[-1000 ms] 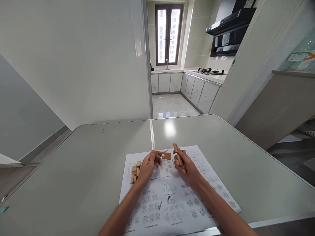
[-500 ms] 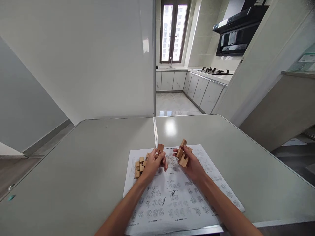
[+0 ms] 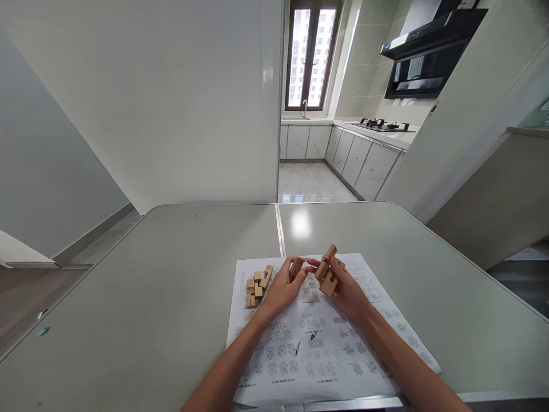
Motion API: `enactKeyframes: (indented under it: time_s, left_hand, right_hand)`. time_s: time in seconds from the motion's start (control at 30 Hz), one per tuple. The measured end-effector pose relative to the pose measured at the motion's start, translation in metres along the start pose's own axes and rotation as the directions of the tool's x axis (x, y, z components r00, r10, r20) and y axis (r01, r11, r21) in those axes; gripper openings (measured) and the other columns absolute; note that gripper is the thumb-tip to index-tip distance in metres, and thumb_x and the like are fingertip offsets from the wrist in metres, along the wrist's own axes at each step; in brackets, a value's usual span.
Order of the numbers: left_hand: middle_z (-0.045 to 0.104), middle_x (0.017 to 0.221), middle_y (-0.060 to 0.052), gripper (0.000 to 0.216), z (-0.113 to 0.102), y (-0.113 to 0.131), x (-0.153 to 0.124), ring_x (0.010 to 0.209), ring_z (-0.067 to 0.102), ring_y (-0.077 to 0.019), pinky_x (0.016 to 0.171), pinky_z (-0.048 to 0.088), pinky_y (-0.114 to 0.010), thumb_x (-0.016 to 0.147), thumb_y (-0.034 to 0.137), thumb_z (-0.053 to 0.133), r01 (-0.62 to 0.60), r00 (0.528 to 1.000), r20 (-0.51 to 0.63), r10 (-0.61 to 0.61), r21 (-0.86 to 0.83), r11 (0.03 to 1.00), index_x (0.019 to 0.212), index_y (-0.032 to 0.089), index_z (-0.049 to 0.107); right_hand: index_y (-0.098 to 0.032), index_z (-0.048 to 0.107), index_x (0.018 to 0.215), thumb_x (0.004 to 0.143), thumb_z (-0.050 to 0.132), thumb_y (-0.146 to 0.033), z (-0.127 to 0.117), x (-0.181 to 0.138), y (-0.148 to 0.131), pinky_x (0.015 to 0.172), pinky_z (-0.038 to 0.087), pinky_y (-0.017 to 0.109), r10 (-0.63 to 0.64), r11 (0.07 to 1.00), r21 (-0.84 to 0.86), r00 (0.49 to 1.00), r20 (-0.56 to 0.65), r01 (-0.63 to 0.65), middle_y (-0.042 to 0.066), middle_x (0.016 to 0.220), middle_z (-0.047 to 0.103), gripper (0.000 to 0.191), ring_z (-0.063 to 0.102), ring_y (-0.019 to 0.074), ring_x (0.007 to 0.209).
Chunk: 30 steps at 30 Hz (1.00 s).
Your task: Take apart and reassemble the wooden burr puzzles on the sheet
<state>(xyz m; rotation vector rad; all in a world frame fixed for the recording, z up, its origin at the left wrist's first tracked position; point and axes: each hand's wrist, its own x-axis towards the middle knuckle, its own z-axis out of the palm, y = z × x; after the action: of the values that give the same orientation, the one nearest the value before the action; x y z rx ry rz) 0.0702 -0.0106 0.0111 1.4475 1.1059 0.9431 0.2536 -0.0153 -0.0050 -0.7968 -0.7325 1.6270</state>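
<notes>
Between the thumb and fingers of my left hand (image 3: pixel 286 286) is a single wooden puzzle piece (image 3: pixel 295 268), tilted toward the right. My right hand (image 3: pixel 345 289) grips several notched wooden puzzle pieces (image 3: pixel 329 279) joined at an angle, one of them sticking up. The fingertips of both hands come close together above a printed instruction sheet (image 3: pixel 300 375) with rows of line diagrams. Left of my left hand, a small cluster of loose wooden pieces (image 3: pixel 256 288) lies on the sheet.
The sheet rests on a grey-green table (image 3: pixel 171 297) with a metal seam (image 3: pixel 279 229) across it. A small teal object (image 3: pixel 43 331) lies near the left edge. Beyond stand a white wall panel (image 3: pixel 171 103) and a kitchen with a stove (image 3: pixel 384 125).
My left hand has moved right with its piece, closer to the joined pieces in my right hand, and the piece has turned. More of the loose cluster shows. The whole view has shifted slightly.
</notes>
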Motion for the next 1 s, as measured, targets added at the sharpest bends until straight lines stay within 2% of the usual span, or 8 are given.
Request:
enactKeyframes:
  time_s: [0.07,0.13,0.3,0.4,0.6,0.73,0.87,1.0]
  left_hand:
    - [0.059,0.073,0.001,0.042,0.000,0.001,0.000,0.068,0.055,-0.0179,0.063,0.041,-0.027,0.093,0.059,0.057,0.004,0.999,-0.035,-0.003,0.031,1.000,0.108,0.021,0.064]
    - [0.056,0.071,0.001,0.043,0.001,0.004,-0.002,0.067,0.052,-0.0176,0.062,0.038,-0.028,0.093,0.061,0.055,0.006,0.999,-0.035,-0.004,0.069,0.998,0.098,0.019,0.066]
    - [0.043,0.065,0.005,0.044,0.004,0.012,-0.011,0.060,0.037,-0.0124,0.057,0.027,-0.027,0.086,0.062,0.066,-0.039,0.993,0.120,0.021,0.154,0.987,0.090,0.019,0.068]
    - [0.040,0.066,0.005,0.044,0.009,0.013,-0.015,0.060,0.033,-0.0114,0.057,0.025,-0.027,0.083,0.063,0.071,-0.062,0.989,0.142,0.042,0.137,0.989,0.087,0.019,0.066]
    - [0.036,0.067,0.005,0.045,0.018,0.011,-0.019,0.062,0.032,-0.0110,0.057,0.025,-0.026,0.086,0.055,0.069,-0.129,0.981,0.154,0.121,0.044,0.991,0.069,0.019,0.048]
    - [0.040,0.069,0.004,0.042,0.018,0.006,-0.017,0.064,0.035,-0.0116,0.059,0.029,-0.026,0.089,0.052,0.066,-0.148,0.980,0.142,0.142,0.033,0.988,0.071,0.020,0.046]
    - [0.055,0.077,0.000,0.037,0.015,-0.001,-0.011,0.070,0.050,-0.0146,0.064,0.037,-0.027,0.091,0.052,0.065,-0.129,0.991,0.042,0.131,-0.032,0.991,0.079,0.019,0.054]
    - [0.072,0.093,-0.007,0.036,0.015,-0.002,-0.002,0.084,0.065,-0.0198,0.071,0.042,-0.027,0.093,0.054,0.064,-0.115,0.991,-0.093,0.100,-0.168,0.979,0.090,0.019,0.057]
  right_hand:
    - [-0.026,0.073,0.100,0.084,0.078,-0.061,-0.002,0.000,0.001,0.052,0.055,0.027,-0.017,1.000,-0.001,1.000,-0.017,0.017,0.010,0.125,0.075,0.039,0.072,0.0294,0.108]
    - [-0.027,0.075,0.101,0.086,0.076,-0.061,-0.004,0.000,0.002,0.063,0.060,0.029,-0.035,0.999,-0.005,0.999,-0.030,0.035,0.009,0.129,0.074,0.037,0.069,0.0291,0.117]
    - [-0.029,0.077,0.104,0.088,0.073,-0.062,-0.007,0.000,0.004,0.099,0.058,0.045,-0.058,0.998,-0.010,0.998,-0.010,0.058,0.005,0.131,0.073,0.037,0.066,0.0295,0.125]
    - [-0.027,0.079,0.108,0.087,0.074,-0.064,-0.007,-0.001,0.005,0.105,0.055,0.047,-0.033,0.998,-0.050,0.999,0.015,0.034,0.007,0.132,0.073,0.043,0.066,0.0312,0.124]
    - [-0.029,0.079,0.104,0.088,0.075,-0.059,-0.009,-0.005,0.004,0.087,0.062,0.041,-0.002,0.998,-0.056,1.000,0.019,0.003,0.006,0.127,0.075,0.034,0.071,0.0293,0.112]
    - [-0.030,0.078,0.097,0.086,0.079,-0.055,-0.015,-0.001,0.002,0.082,0.064,0.037,-0.025,0.994,0.100,0.998,-0.050,0.030,0.002,0.115,0.078,0.027,0.073,0.0243,0.102]
    - [-0.032,0.073,0.091,0.085,0.083,-0.045,-0.023,0.006,-0.008,0.084,0.062,0.031,-0.134,0.937,0.302,0.979,-0.151,0.175,-0.004,0.103,0.077,0.018,0.072,0.0175,0.097]
    - [-0.028,0.068,0.088,0.087,0.082,-0.035,-0.024,0.007,-0.014,0.063,0.057,0.024,-0.208,0.917,0.317,0.969,-0.137,0.241,-0.006,0.077,0.066,0.016,0.061,0.0097,0.063]
